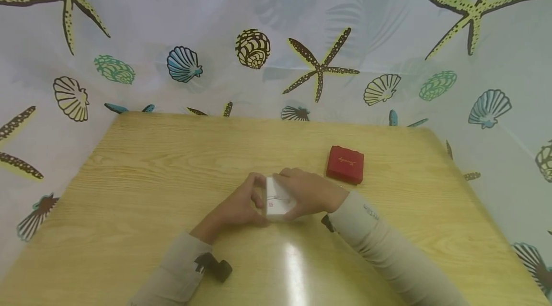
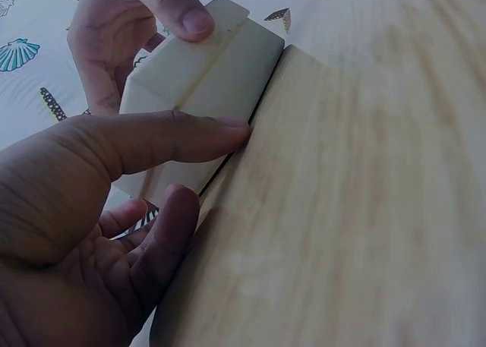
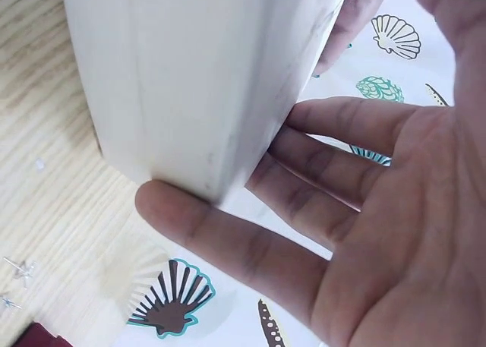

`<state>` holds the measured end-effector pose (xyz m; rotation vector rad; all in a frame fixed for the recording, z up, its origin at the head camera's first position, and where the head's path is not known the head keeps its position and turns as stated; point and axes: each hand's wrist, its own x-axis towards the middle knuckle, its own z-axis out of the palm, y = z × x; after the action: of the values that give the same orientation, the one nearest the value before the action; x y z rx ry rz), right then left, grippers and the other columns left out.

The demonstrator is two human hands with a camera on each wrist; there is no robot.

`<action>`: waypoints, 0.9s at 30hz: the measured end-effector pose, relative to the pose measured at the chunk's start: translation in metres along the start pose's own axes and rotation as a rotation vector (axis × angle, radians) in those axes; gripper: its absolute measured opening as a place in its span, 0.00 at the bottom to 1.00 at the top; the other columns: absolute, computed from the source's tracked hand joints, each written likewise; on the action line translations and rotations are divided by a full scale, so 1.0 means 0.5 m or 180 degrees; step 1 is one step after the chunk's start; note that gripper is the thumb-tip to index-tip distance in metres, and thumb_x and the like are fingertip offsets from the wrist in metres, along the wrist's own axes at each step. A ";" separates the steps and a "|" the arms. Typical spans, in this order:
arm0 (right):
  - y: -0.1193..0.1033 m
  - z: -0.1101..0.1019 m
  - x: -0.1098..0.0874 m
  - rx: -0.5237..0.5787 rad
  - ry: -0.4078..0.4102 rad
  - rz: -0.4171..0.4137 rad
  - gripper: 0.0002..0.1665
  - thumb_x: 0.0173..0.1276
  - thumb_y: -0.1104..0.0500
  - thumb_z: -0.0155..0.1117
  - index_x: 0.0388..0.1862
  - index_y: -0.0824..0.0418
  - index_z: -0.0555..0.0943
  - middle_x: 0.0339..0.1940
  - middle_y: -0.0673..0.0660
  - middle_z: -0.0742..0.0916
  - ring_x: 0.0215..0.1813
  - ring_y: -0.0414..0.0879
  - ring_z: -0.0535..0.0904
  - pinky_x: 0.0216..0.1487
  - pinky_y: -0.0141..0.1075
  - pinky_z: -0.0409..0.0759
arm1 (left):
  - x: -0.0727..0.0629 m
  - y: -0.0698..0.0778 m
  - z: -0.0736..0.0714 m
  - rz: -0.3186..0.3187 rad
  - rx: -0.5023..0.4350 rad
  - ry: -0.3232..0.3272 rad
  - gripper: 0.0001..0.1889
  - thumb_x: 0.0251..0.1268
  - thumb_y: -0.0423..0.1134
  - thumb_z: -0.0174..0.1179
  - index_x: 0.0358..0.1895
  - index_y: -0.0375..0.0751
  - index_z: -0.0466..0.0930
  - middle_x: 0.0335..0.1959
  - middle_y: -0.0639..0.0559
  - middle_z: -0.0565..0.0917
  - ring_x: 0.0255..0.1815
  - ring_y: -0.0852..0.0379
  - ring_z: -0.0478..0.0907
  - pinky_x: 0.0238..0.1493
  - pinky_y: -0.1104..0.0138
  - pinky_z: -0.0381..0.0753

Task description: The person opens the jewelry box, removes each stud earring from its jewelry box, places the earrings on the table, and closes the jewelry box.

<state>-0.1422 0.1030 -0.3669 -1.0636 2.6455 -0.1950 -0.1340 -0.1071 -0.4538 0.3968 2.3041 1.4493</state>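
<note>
A small white box (image 1: 275, 194) with a grey line drawing and a red mark on top sits on the wooden table between both hands. My left hand (image 1: 239, 206) holds it from the left, thumb at its near corner and fingers bent toward the far one. From the right, my right hand (image 1: 309, 192) grips the box across its top, thumb on the near side and fingers at the far side. A seam between lid and base runs along the box side (image 2: 220, 77) in the left wrist view, where the left thumb lies low against it.
A red box (image 1: 345, 164) with gold lettering lies to the right, beyond the right hand. Small silvery pieces (image 3: 23, 271) are on the table near it. A cloth (image 1: 267, 81) printed with shells and starfish hangs behind the wooden table (image 1: 172, 153).
</note>
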 end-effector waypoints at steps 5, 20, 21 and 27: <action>0.004 0.010 -0.005 -0.0001 0.0063 -0.0037 0.48 0.52 0.45 0.77 0.68 0.63 0.70 0.54 0.55 0.81 0.45 0.43 0.74 0.41 0.32 0.78 | 0.002 0.001 0.004 0.0030 0.0000 -0.0014 0.49 0.37 0.31 0.80 0.67 0.45 0.60 0.57 0.44 0.76 0.41 0.54 0.78 0.40 0.64 0.78; 0.009 0.033 -0.003 0.0067 0.0116 -0.0085 0.50 0.53 0.43 0.78 0.70 0.63 0.70 0.57 0.56 0.81 0.47 0.43 0.75 0.45 0.34 0.79 | -0.004 -0.004 0.002 0.0001 0.0168 -0.0172 0.55 0.41 0.34 0.80 0.74 0.49 0.56 0.63 0.49 0.73 0.47 0.54 0.77 0.44 0.64 0.78; 0.010 0.034 -0.003 0.0057 0.0116 -0.0082 0.49 0.53 0.43 0.78 0.69 0.62 0.70 0.56 0.56 0.81 0.47 0.43 0.74 0.44 0.34 0.79 | -0.005 -0.004 0.001 0.0015 0.0172 -0.0204 0.55 0.41 0.35 0.80 0.75 0.49 0.55 0.62 0.48 0.74 0.47 0.54 0.76 0.45 0.64 0.78; 0.023 0.036 -0.007 0.0120 0.0144 0.0061 0.57 0.51 0.40 0.79 0.74 0.60 0.65 0.61 0.57 0.78 0.51 0.46 0.74 0.41 0.37 0.80 | 0.000 0.001 -0.006 -0.0023 0.0269 -0.0315 0.57 0.42 0.43 0.81 0.76 0.51 0.52 0.49 0.45 0.79 0.47 0.53 0.78 0.48 0.63 0.78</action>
<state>-0.1416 0.1133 -0.3859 -1.0334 2.6796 -0.2670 -0.1351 -0.1091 -0.4521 0.4732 2.2904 1.3021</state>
